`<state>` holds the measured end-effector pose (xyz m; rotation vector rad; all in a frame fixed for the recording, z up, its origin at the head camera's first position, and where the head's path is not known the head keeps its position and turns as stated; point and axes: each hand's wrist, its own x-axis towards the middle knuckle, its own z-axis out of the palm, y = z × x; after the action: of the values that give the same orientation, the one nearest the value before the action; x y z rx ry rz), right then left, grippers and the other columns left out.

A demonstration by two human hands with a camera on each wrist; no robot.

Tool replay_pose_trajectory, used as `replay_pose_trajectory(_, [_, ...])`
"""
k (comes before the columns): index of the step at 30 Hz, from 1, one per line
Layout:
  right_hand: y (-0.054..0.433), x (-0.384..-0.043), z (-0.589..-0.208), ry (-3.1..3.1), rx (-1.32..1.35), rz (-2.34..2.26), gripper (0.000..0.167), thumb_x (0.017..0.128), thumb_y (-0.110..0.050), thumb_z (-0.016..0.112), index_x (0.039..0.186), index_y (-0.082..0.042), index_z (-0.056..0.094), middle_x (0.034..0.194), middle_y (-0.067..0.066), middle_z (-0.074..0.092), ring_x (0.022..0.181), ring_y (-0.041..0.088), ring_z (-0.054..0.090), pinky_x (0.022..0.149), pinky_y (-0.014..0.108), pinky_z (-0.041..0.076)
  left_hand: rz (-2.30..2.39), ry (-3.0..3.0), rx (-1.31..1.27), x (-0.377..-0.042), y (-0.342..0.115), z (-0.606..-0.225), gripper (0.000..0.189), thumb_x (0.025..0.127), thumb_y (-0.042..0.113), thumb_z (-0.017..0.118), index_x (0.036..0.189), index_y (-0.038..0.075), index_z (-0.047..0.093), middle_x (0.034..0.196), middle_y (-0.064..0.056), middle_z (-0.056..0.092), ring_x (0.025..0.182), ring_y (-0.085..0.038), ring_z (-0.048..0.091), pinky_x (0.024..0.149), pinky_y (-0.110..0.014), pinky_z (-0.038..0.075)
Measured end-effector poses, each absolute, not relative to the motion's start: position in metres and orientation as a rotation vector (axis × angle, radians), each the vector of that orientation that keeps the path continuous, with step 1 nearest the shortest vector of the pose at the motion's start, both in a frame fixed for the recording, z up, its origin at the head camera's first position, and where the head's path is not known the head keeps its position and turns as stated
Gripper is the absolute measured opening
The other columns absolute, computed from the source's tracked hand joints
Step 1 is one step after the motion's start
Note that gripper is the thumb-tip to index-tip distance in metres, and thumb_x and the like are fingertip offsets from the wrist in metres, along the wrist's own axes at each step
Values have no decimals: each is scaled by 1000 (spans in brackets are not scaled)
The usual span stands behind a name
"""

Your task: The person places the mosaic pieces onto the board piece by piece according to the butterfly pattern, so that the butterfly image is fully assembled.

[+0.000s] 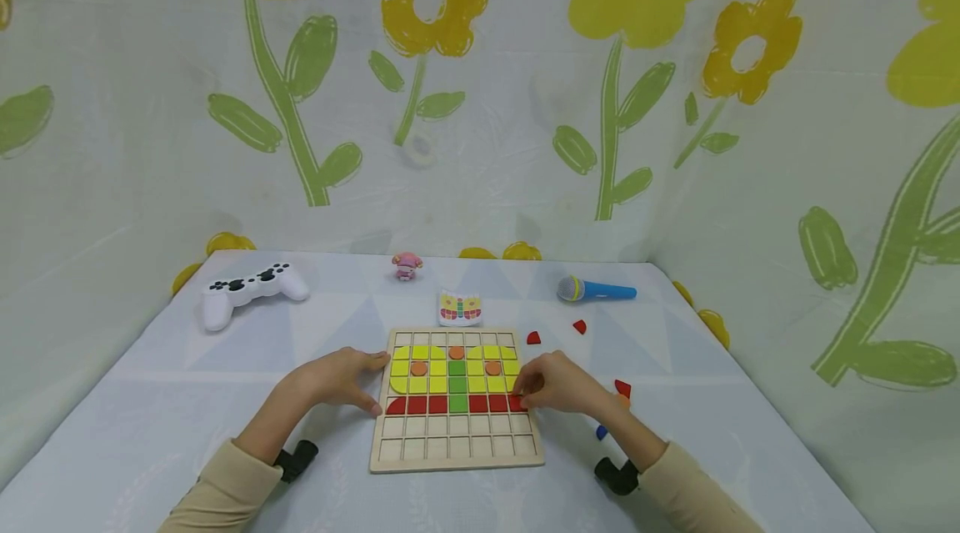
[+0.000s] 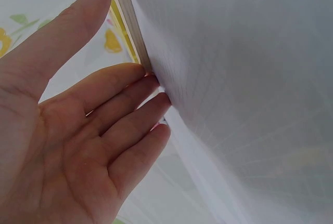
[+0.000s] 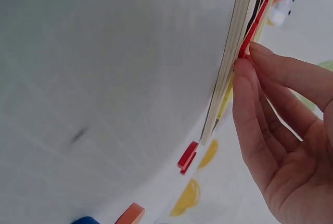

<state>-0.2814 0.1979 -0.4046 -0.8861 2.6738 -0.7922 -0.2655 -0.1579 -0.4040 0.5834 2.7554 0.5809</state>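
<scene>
A wooden grid board (image 1: 457,439) lies on the table, with yellow, orange, green and red pieces set in its squares. My left hand (image 1: 341,379) touches the board's left edge, thumb and fingers spread apart along it; the left wrist view shows its fingertips (image 2: 162,99) right at the wooden side. At the right end of the red row, my right hand (image 1: 558,384) pinches a red piece (image 1: 517,404) between thumb and index finger. In the right wrist view these fingers (image 3: 247,96) are at the board's rim, covering much of that piece.
Loose red pieces (image 1: 533,338), an orange piece (image 1: 624,401) and a blue piece (image 1: 602,432) lie right of the board. Behind it stand a butterfly pattern card (image 1: 460,309) and a pink figurine (image 1: 407,266). A white game controller (image 1: 251,291) is left, a blue microphone (image 1: 600,290) right.
</scene>
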Motion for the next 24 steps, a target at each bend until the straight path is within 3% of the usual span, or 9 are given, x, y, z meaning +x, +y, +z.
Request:
replay_pose_trajectory(12, [203,-283,-401,2667,-938,-796,8,83,-7,75,91,-7,75,80,-7,67,70,10,58,63,22,52,576,2752,583,-265,-158,-403,83,70,32,86,138,0,51,141,-16,50,129,-40,43,102,-55,37])
replay_pose_trajectory(18, [212,-299,-395,2732,-953,-800,13,85,-9,74,97,-5,74,86,-3,69,75,11,58,67,21,51,579,2749,592,-265,-158,-403,82,71,32,85,138,1,50,141,-15,50,129,-40,42,102,-55,37])
replay_pose_trajectory(24, [220,-321,-390,2793,-830,-811,15,84,-8,74,98,-3,73,91,4,70,74,16,59,62,24,51,582,2752,591,-264,-158,-403,82,71,31,85,138,0,51,141,-15,50,129,-40,43,103,-55,37])
